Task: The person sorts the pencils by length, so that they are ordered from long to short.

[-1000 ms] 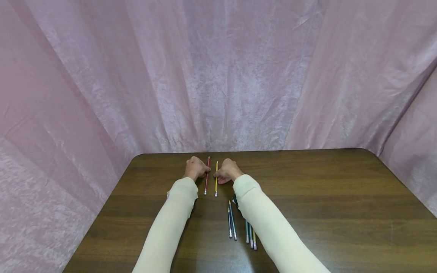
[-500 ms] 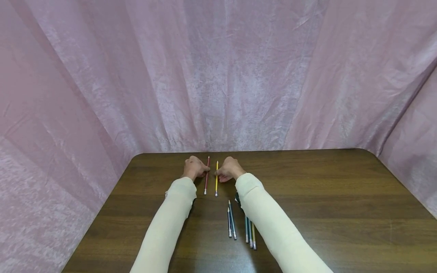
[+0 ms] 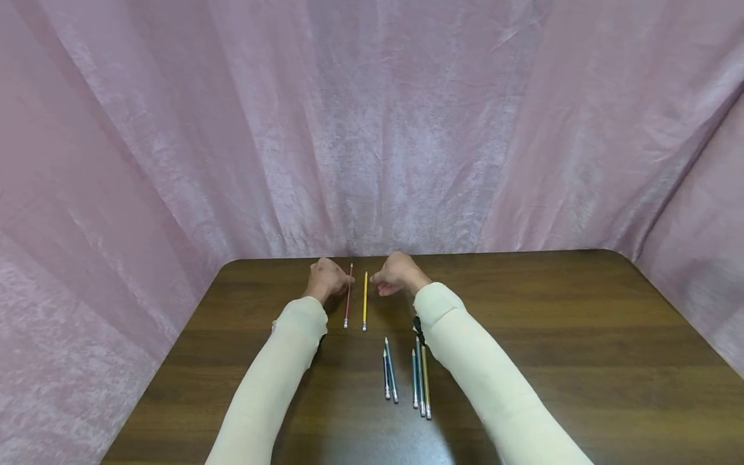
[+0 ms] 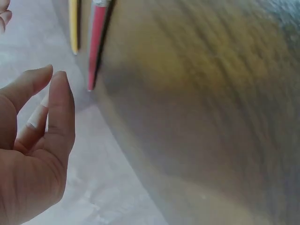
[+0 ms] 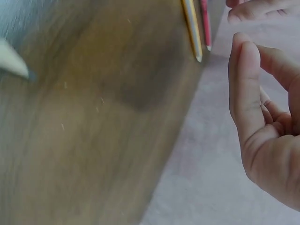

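A red pencil [image 3: 347,310] and a yellow pencil [image 3: 365,300] lie side by side at the far edge of the table, points away from me and eraser ends towards me. My left hand [image 3: 327,279] is left of the red pencil, its fingertips overlapping that pencil in the head view. In the left wrist view, the thumb and index finger come close together with nothing between them, apart from the red pencil [image 4: 96,42]. My right hand [image 3: 398,274] hovers right of the yellow pencil. Its thumb and index tips meet, empty, beside the yellow pencil [image 5: 192,30].
Nearer me on the brown wooden table [image 3: 552,336] lie two dark pencils [image 3: 391,374] and, to their right, a group of three pencils [image 3: 420,381] partly beneath my right forearm. A pink curtain [image 3: 372,129] hangs directly behind the table's far edge.
My right hand has drawn off the yellow pencil, to the right and slightly up. The left hand stays near the red pencil. The whole head view has shifted slightly.
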Demonstrator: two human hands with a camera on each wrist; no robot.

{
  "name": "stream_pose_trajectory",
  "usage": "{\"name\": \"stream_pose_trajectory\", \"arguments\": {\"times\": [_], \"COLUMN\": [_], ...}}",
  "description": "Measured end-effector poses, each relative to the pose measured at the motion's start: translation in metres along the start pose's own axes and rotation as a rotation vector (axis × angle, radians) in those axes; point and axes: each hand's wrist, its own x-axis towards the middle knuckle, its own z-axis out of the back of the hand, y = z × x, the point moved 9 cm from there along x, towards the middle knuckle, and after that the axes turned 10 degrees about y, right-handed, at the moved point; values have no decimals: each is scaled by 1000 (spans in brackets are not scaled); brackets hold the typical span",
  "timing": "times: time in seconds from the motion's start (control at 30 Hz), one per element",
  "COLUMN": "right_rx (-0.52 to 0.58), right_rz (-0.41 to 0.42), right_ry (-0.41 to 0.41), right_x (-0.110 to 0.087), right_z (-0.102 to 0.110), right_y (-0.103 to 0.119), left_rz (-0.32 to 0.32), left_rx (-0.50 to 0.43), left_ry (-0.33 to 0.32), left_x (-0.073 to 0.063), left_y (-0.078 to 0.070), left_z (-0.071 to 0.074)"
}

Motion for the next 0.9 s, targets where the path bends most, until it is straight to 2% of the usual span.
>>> {"name": "stream_pose_trajectory", "arguments": {"times": [0.1, 0.27, 0.33, 0.53, 0.73, 0.9], "right_rx": [-2, 28, 34, -4, -8, -3], "right_rz": [32, 77, 83, 85, 121, 131], "right_ry": [35, 45, 38, 53, 56, 50], "right_x": [-10, -29, -36, -54, -72, -89], "right_z": [5, 20, 28, 42, 51, 58], "right_y": [6, 11, 10, 5, 0, -7], "left_rz": [-18, -31, -31, -56, -76, -87], "left_rx": [-24, -137, -192, -263, -293, -261], "left_ry": [30, 70, 92, 162, 207, 269], "left_x": [-3, -10, -12, -26, -43, -58], "left_y": [-4, -11, -14, -26, -35, -42], "left_z": [3, 8, 6, -5, -10, -17]}}
